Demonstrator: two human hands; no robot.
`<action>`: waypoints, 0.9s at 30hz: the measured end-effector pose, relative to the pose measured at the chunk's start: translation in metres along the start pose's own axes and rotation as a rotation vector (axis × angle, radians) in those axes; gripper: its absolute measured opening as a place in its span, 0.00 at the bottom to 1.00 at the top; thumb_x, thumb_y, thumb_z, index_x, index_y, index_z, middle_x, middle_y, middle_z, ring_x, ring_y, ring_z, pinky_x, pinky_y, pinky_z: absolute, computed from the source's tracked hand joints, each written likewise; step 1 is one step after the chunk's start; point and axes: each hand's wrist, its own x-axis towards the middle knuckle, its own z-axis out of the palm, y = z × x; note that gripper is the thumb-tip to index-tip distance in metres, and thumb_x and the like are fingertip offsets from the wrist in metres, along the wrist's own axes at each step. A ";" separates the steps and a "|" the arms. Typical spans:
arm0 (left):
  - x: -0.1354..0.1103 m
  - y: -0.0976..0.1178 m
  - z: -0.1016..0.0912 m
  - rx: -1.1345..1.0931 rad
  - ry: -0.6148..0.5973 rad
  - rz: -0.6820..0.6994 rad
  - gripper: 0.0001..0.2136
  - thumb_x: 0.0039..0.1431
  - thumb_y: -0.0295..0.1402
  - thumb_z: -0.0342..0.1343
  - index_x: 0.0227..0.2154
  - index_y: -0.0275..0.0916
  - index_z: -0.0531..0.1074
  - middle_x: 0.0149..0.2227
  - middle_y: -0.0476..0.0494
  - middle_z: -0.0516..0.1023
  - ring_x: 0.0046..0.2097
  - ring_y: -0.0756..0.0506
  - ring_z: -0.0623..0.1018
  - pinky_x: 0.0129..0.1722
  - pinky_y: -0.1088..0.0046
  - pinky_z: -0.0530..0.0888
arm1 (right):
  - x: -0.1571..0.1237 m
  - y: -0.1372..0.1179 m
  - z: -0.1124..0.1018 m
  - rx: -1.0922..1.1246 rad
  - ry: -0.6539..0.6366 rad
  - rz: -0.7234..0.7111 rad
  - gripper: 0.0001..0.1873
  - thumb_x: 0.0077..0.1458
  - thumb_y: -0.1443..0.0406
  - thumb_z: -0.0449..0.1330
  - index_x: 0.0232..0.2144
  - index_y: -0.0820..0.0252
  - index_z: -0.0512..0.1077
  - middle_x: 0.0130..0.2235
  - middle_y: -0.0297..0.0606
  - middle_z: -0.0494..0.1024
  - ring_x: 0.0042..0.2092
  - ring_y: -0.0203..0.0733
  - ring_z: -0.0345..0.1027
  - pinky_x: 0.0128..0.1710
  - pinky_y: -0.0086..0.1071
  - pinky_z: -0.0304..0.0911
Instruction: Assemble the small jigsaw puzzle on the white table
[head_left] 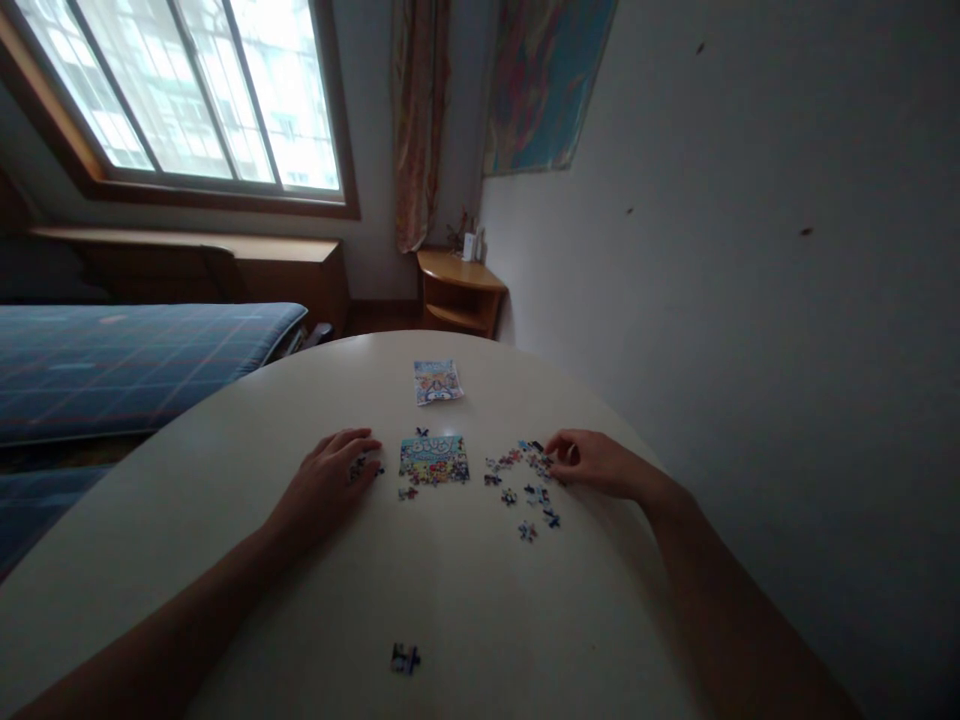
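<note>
A partly assembled jigsaw puzzle lies between my hands, its upper part blue with lettering and its lower edge uneven. My left hand rests on the table to its left, fingers stretched out over a few loose puzzle pieces, which it partly covers. To the right of the puzzle, my right hand has thumb and fingers curled in a pinch on a puzzle piece at the edge of a scattered group of pieces. Its fingertips are small and dim here. Single pieces lie just above and below the puzzle.
A small printed picture sheet or packet lies beyond the puzzle on the round white table. One more piece sits near the front. A wall runs along the right; a plaid-covered bed is at left, a corner shelf behind.
</note>
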 end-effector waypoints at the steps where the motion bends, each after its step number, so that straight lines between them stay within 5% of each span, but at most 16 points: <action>1: 0.000 0.000 0.000 -0.001 -0.001 0.004 0.15 0.63 0.41 0.49 0.46 0.43 0.75 0.55 0.41 0.74 0.56 0.37 0.71 0.58 0.53 0.69 | 0.000 0.000 0.000 -0.003 -0.001 -0.001 0.15 0.50 0.61 0.63 0.40 0.60 0.76 0.36 0.40 0.79 0.36 0.41 0.71 0.36 0.31 0.62; 16: 0.000 0.001 -0.001 -0.002 -0.004 -0.007 0.15 0.63 0.41 0.48 0.46 0.43 0.75 0.55 0.41 0.74 0.57 0.37 0.72 0.58 0.52 0.68 | 0.001 0.000 -0.002 -0.029 -0.004 0.014 0.12 0.51 0.57 0.63 0.34 0.60 0.76 0.33 0.41 0.80 0.35 0.42 0.72 0.34 0.32 0.61; 27: -0.001 0.001 -0.001 0.013 -0.021 -0.013 0.16 0.63 0.41 0.48 0.46 0.43 0.75 0.56 0.41 0.73 0.57 0.36 0.71 0.59 0.51 0.68 | 0.012 -0.021 0.015 -0.069 0.245 -0.212 0.08 0.56 0.62 0.61 0.37 0.58 0.78 0.41 0.42 0.77 0.45 0.45 0.69 0.49 0.37 0.61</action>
